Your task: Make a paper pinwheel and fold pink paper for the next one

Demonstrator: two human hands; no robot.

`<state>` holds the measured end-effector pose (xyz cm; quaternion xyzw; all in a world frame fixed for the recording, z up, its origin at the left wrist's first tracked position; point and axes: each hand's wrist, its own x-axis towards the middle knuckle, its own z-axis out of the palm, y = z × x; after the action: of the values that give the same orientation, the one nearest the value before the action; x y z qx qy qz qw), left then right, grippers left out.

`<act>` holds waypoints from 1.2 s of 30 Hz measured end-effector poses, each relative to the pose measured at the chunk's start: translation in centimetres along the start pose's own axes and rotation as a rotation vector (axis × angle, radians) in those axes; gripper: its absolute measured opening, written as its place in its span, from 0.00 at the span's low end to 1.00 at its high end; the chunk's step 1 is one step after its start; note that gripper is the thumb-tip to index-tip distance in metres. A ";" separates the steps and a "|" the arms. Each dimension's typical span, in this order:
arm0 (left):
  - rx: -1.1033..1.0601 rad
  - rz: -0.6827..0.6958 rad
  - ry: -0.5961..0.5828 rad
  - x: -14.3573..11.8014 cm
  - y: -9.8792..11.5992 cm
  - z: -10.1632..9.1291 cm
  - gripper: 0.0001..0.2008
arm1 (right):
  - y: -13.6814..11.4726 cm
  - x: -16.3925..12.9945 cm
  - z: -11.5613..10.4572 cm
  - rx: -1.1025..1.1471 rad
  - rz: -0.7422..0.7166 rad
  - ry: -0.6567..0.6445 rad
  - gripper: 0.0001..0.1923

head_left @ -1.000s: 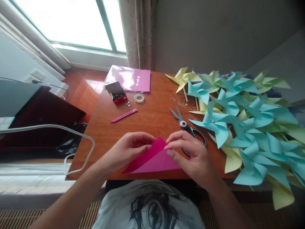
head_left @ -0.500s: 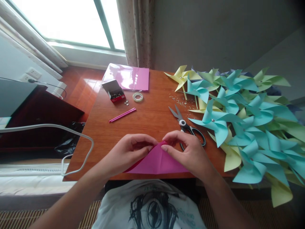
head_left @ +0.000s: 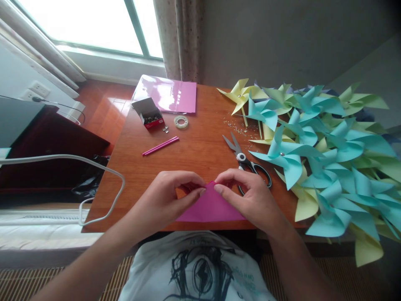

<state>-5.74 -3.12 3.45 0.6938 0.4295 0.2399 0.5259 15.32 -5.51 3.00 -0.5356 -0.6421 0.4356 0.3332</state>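
A folded sheet of pink paper lies at the table's front edge, its pointed top between my two hands. My left hand pinches the paper near that point, thumb against fingertips. On the other side, my right hand has its thumb and fingers closed on the paper just right of the point. Black-handled scissors lie with blades apart right behind my right hand, which covers part of the handles. Two pink sticks rest side by side beyond my left hand.
A small open box of metal fasteners, a tape roll and a packet of pink paper sit at the back. Several paper pinwheels pile up along the right. A white cable crosses the left corner.
My left hand has shifted slightly right along the paper, covering more of its left side. Both hands stay pinched near the top point. The view has tilted a little.
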 end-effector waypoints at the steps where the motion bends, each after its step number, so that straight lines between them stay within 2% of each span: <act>1: -0.004 -0.002 0.002 0.0 -0.1 0.0 0.06 | 0.0 0.0 0.0 0.000 0.005 0.001 0.02; 13: -0.033 -0.011 -0.011 -0.2 -0.3 0.1 0.05 | 0.0 0.1 0.1 0.035 0.062 -0.030 0.02; 25: -0.035 0.013 -0.018 -0.3 -0.3 0.1 0.05 | -0.2 0.0 0.1 0.027 0.054 -0.035 0.03; 36: -0.003 0.037 0.040 -0.1 0.2 0.4 0.04 | -0.6 0.0 0.0 0.000 0.023 -0.037 0.04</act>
<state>-5.40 -3.42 3.51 0.6959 0.4267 0.2643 0.5136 15.09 -5.52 3.51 -0.5350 -0.6419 0.4492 0.3161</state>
